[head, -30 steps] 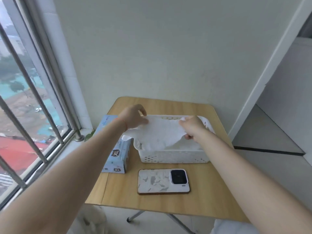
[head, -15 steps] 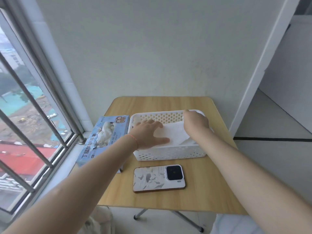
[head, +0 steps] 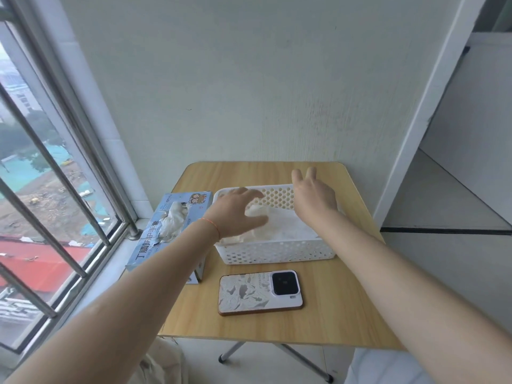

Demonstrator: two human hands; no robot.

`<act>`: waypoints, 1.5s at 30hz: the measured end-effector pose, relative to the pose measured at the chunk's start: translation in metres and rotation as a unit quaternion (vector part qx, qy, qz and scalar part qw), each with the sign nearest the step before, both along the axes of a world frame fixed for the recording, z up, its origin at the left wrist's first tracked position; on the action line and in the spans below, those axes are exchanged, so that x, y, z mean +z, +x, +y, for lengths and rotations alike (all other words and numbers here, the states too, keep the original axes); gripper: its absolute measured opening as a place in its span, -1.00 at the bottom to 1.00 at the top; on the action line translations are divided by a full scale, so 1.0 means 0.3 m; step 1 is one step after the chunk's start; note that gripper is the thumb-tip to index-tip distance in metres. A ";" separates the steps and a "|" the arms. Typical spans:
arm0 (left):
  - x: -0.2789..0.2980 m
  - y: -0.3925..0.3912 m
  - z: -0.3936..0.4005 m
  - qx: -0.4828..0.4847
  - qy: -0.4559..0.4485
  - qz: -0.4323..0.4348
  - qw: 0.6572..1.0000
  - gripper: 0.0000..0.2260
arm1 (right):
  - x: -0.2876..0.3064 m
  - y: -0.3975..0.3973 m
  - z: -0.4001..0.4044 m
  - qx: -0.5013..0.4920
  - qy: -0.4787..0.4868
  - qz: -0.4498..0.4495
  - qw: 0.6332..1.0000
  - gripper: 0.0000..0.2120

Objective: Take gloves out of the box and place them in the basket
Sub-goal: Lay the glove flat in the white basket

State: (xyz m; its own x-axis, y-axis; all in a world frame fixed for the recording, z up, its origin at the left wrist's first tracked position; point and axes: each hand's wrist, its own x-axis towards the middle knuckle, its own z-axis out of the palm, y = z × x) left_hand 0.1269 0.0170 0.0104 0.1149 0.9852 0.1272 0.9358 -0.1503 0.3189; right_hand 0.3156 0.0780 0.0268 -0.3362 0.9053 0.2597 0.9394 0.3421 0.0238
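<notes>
Both hands, left hand (head: 235,210) and right hand (head: 314,199), spread, holding nothing, over white perforated plastic basket (head: 277,252). Thin white gloves (head: 279,227) loose inside. Could cling to fingers and lift out.

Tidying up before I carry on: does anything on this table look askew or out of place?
The blue cardboard glove box overhangs the wooden table's left edge toward the windowsill. A patterned phone lies face down before the white perforated plastic basket, unrelated to the gloves.
</notes>
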 end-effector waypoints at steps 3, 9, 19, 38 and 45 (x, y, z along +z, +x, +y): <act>0.018 -0.052 -0.042 0.044 0.077 -0.043 0.995 -0.62 | 0.023 -0.094 -0.023 0.054 -0.004 0.039 0.998 -0.74; -0.025 -0.256 -0.169 0.151 0.076 -0.062 0.984 -0.32 | 0.016 -0.367 -0.096 0.190 -0.045 0.108 0.975 -0.85; -0.131 -0.473 -0.323 0.194 -0.018 -0.210 0.958 0.10 | -0.038 -0.710 -0.185 0.179 -0.127 0.062 0.974 -0.69; -0.142 -0.493 -0.321 0.196 -0.049 -0.188 0.961 0.19 | 0.019 -0.731 -0.161 0.120 -0.246 0.342 0.899 -0.77; -0.139 -0.498 -0.328 0.213 -0.066 -0.155 0.962 0.18 | -0.041 -0.794 -0.138 0.065 -0.244 0.280 0.926 -0.80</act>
State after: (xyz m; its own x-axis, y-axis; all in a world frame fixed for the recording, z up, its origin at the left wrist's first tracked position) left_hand -0.0225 -0.0814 -0.0313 -0.3265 0.9444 -0.0393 0.7601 0.2870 0.5830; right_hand 0.0774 0.0365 0.0145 -0.3862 0.9224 -0.0038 0.7075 0.2936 -0.6428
